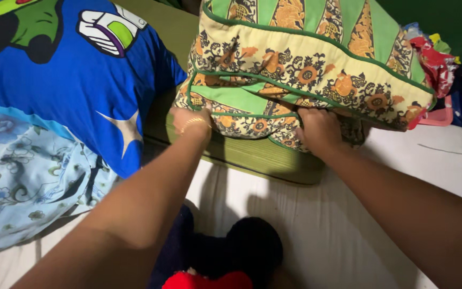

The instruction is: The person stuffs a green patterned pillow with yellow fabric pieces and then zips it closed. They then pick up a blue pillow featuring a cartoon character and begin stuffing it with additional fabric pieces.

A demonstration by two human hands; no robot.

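A large patterned cushion (306, 59) in yellow, green and orange with dark flower prints lies on a green mat (263, 158). My left hand (188, 119), with a thin gold bracelet at the wrist, grips the cushion's lower left corner. My right hand (319, 131) grips the cushion's lower edge near the middle, fingers curled into the fabric. Both arms reach forward from the bottom of the view.
A blue cartoon-print pillow (81, 75) lies at the left over a pale blue floral cloth (22, 176). A dark plush toy with a red part (231, 257) sits near me on the white sheet (316, 235). Red and blue clothes (439, 64) are piled at the right.
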